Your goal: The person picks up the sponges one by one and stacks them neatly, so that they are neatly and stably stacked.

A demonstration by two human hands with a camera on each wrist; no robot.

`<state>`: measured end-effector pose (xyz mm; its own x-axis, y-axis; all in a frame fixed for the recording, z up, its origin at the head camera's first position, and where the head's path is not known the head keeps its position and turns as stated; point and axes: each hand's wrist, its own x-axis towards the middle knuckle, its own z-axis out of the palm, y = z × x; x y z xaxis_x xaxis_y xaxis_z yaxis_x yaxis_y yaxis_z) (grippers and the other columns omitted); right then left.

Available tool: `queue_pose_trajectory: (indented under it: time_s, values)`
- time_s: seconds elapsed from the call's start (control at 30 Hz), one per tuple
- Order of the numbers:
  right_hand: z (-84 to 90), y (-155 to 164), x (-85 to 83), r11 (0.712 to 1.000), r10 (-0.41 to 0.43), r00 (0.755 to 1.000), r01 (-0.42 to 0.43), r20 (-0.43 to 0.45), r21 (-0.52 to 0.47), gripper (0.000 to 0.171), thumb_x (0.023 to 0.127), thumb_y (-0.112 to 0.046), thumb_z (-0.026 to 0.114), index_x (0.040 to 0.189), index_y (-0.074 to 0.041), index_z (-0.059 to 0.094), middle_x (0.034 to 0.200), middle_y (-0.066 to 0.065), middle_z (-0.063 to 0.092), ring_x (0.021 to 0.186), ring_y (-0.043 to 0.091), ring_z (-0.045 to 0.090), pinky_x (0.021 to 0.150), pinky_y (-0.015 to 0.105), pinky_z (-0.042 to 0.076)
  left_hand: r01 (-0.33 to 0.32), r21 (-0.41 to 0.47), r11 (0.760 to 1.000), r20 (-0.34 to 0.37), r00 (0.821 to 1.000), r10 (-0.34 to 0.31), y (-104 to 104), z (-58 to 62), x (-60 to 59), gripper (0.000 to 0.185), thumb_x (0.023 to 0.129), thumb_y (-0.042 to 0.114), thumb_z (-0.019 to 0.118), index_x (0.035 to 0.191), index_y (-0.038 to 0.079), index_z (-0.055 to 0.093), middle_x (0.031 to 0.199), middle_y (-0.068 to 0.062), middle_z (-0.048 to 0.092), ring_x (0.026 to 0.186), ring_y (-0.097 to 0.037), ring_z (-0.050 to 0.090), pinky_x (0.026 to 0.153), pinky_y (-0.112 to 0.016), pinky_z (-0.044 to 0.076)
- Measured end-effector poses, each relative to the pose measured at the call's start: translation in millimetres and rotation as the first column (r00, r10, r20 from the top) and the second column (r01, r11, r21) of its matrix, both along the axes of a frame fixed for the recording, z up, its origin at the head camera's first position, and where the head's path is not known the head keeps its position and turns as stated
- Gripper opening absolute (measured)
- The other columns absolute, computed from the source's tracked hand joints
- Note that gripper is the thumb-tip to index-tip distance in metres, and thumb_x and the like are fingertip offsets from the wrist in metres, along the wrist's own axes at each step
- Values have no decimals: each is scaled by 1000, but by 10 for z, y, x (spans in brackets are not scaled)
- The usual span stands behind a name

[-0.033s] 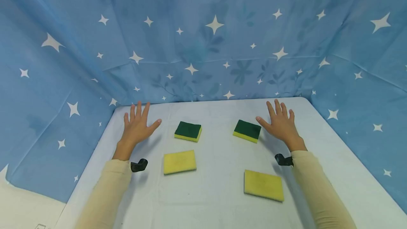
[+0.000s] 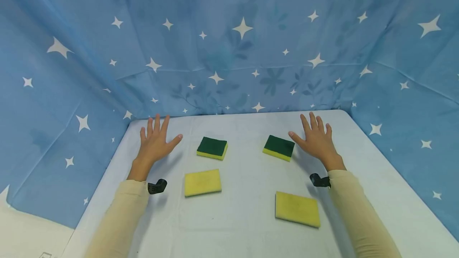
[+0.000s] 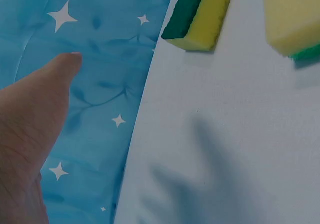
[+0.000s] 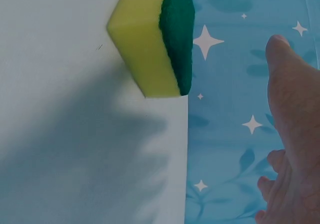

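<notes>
My left hand [image 2: 154, 142] hovers over the table's left side, fingers spread and holding nothing. To its right lies a sponge [image 2: 212, 147] with its dark green scouring side up, seen also at the top of the left wrist view. Nearer to me is a second sponge [image 2: 203, 182], yellow face up. Over the right side, my right hand [image 2: 317, 142] is likewise spread and holds nothing. Its thumb reaches toward a third sponge [image 2: 279, 147], green side up, which the right wrist view shows apart from the hand. Another yellow-up sponge [image 2: 297, 209] lies closer to me.
A white-covered table [image 2: 247, 226] bears the sponges. Blue star-patterned cloth [image 2: 229, 51] hangs behind it and along both sides. Small black wrist cameras [image 2: 157, 186] sit at both cuffs, and the hands cast shadows on the tabletop.
</notes>
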<state>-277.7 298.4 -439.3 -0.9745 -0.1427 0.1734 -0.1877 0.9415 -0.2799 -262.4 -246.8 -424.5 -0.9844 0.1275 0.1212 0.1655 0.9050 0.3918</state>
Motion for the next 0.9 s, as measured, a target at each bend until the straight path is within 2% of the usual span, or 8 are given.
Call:
queue_pose_trajectory:
  time_s: [0.3,0.53,0.67,0.9]
  values:
    - [28,-5,34,1000,0,1000,0,14,-2,96,106,-63,54,169,1,20,172,35,7,156,58,6,121,80,-1,9,25,1000,-40,999,-8,-22,50,70,95,107,59,55,173,8,9,175,-30,-3,160,-50,-11,123,-75,-6]
    - [22,-7,71,1000,7,1000,-7,7,-18,95,106,-61,54,168,2,21,172,36,8,156,58,6,121,80,-1,24,133,991,-53,998,-18,-28,24,205,97,106,57,59,173,10,6,176,-27,-2,161,-48,-9,125,-73,-3]
    - [20,-22,82,999,16,1000,-15,5,-34,96,106,-62,55,169,2,20,172,35,7,157,57,5,122,79,-3,51,182,982,-75,996,-38,2,16,286,101,104,54,64,173,10,5,176,-26,0,161,-47,-6,124,-75,-1]
    - [32,-50,102,999,25,1000,-26,-4,-40,95,106,-61,55,168,2,19,172,35,7,157,57,6,121,80,0,113,212,971,-102,990,-93,86,23,410,104,101,50,69,172,6,8,176,-25,7,161,-48,0,124,-76,3]
